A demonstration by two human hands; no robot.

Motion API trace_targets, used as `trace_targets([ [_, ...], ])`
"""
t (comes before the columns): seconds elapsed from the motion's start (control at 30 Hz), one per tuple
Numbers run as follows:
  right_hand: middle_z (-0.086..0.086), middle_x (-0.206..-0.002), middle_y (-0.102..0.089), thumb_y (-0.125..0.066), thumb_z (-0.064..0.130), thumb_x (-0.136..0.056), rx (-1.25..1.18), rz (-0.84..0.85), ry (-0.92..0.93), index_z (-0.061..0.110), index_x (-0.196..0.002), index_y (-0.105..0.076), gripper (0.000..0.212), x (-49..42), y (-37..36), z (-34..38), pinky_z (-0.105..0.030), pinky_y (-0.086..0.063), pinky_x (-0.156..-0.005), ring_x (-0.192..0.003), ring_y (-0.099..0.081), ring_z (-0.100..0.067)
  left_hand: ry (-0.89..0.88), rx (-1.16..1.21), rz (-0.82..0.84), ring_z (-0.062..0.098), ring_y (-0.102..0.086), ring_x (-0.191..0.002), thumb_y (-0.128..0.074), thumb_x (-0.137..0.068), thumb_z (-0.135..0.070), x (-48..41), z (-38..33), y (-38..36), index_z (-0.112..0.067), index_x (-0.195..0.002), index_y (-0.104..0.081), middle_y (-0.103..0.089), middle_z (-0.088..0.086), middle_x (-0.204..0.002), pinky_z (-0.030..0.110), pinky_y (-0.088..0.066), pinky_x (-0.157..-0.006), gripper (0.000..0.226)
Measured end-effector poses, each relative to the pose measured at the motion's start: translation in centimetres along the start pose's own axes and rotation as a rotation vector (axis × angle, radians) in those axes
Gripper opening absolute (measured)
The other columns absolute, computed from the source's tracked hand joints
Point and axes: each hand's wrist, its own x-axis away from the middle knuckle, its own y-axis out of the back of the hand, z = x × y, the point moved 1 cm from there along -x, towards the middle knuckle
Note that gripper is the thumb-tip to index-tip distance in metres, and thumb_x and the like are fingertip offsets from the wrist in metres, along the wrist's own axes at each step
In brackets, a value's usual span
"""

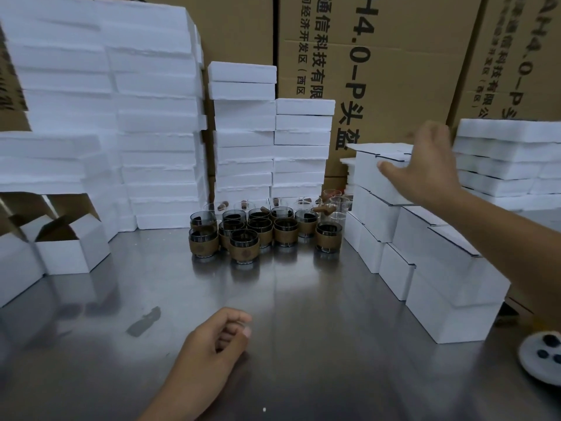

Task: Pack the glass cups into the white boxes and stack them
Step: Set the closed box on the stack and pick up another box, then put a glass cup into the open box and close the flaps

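Noted glass cups [264,229] grouped upright at back-centre of the steel table [303,299], close together, most with brown sleeves, a few clear ones behind. Logged none in either hand.

Located closed white boxes [425,247] in a stepped stack just right of the cups, lowest row near the outermost cup.

Observed right hand [425,168] on the top box [370,174], thumb along its near face, fingers spread over the lid and blurred. Saw no clamping; read as an open-handed press. Observed left hand [218,338] low over the table, fingers loosely curled, holding nothing.

Marked an open empty box [73,247] at far left, foam stacks [151,117] behind, cartons [394,71] along the wall, a small dish [540,360] at the right edge.

Risks, judged:
- Could push the top box off its perch by pressing off-centre, dropping it toward the cups below and to the left.
- Could shear the stepped stack through uneven overhang.
- Could tip neighbouring glasses when lifting one out of so tight a group.
- Could sweep the near boxes with the right forearm
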Motion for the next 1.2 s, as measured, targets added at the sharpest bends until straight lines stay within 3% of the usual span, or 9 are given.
trace_targets([
  [0.1,-0.007,-0.137,-0.033,-0.063,0.024,-0.085,-0.076,0.013,0.260,0.013,-0.120,-0.046,0.041,2.2,0.3,4.6,-0.033,-0.030,-0.102,-0.125,-0.037,-0.027,-0.001,-0.007,-0.004,0.030,-0.060,-0.076,-0.063,-0.085,-0.002,0.2,-0.2,-0.1,-0.019,-0.085,-0.066,-0.063,0.010,-0.073,0.022,-0.046,-0.067,0.018],
  [0.23,-0.001,-0.129,-0.044,-0.060,0.028,-0.085,-0.199,0.213,0.465,0.019,-0.116,-0.050,0.035,8.4,-1.8,9.5,-0.031,-0.037,-0.093,-0.113,-0.045,-0.016,0.020,0.020,0.005,0.027,-0.060,-0.079,-0.061,-0.087,-0.005,0.5,-0.9,-0.1,-0.020,-0.085,-0.066,-0.063,0.007,-0.077,0.022,-0.047,-0.069,0.016],
  [0.33,0.003,-0.118,-0.049,-0.059,0.029,-0.088,-0.309,0.497,0.343,0.021,-0.114,-0.053,0.028,14.6,-5.9,11.0,-0.029,-0.039,-0.092,-0.106,-0.046,-0.010,0.037,0.037,-0.033,0.024,-0.062,-0.077,-0.058,-0.089,-0.005,0.6,-1.3,0.2,-0.020,-0.086,-0.066,-0.064,0.004,-0.076,0.026,-0.049,-0.074,0.017],
  [0.43,0.007,-0.103,-0.055,-0.057,0.024,-0.089,-0.524,0.651,0.080,0.027,-0.091,-0.057,0.003,20.0,-9.2,11.9,-0.024,-0.040,-0.086,-0.093,-0.048,-0.002,0.044,0.065,-0.084,0.017,-0.062,-0.069,-0.056,-0.089,-0.001,0.9,-1.6,0.5,-0.016,-0.083,-0.065,-0.066,0.001,-0.070,0.021,-0.048,-0.067,0.018],
  [0.57,0.007,-0.086,-0.061,-0.057,0.017,-0.090,-0.685,0.554,0.012,0.021,-0.081,-0.061,0.011,22.2,-10.4,12.0,-0.030,-0.047,-0.083,-0.089,-0.057,-0.007,0.082,0.126,-0.227,0.017,-0.062,-0.071,-0.055,-0.088,0.000,0.8,-1.1,1.5,-0.018,-0.081,-0.064,-0.065,-0.001,-0.074,0.017,-0.047,-0.061,0.021],
  [0.8,0.013,-0.080,-0.056,-0.063,0.006,-0.084,-0.467,0.482,0.167,0.030,-0.074,-0.052,0.028,22.5,-9.7,10.4,-0.024,-0.038,-0.069,-0.081,-0.055,-0.011,0.128,0.110,-0.370,0.017,-0.060,-0.078,-0.052,-0.090,-0.006,-1.0,-0.2,4.9,-0.023,-0.084,-0.060,-0.061,-0.001,-0.082,0.013,-0.044,-0.061,0.020],
  [0.9,0.009,-0.079,-0.057,-0.064,0.003,-0.082,-0.438,0.475,0.218,0.025,-0.076,-0.055,0.025,22.3,-9.8,10.4,-0.023,-0.036,-0.069,-0.081,-0.054,-0.014,0.135,0.033,-0.424,0.020,-0.059,-0.082,-0.052,-0.091,-0.009,-3.0,0.7,8.6,-0.026,-0.084,-0.058,-0.059,0.000,-0.087,0.022,-0.048,-0.065,0.019],
  [1.1,0.008,-0.078,-0.058,-0.068,0.000,-0.079,-0.393,0.488,0.251,0.021,-0.075,-0.059,0.023,21.8,-10.6,10.2,-0.021,-0.035,-0.070,-0.081,-0.056,-0.017,0.207,-0.297,-0.574,0.011,-0.054,-0.079,-0.048,-0.095,-0.015,-7.7,4.2,18.5,-0.025,-0.100,-0.053,-0.057,0.000,-0.098,0.022,-0.041,-0.063,0.012],
  [1.2,0.009,-0.078,-0.058,-0.071,0.002,-0.076,-0.356,0.490,0.256,0.023,-0.072,-0.059,0.024,21.8,-11.1,10.3,-0.031,-0.044,-0.071,-0.081,-0.058,-0.020,0.237,-0.428,-0.613,0.010,-0.051,-0.074,-0.049,-0.096,-0.016,-9.2,5.8,22.5,-0.022,-0.115,-0.052,-0.057,0.001,-0.095,0.024,-0.042,-0.064,0.021],
])
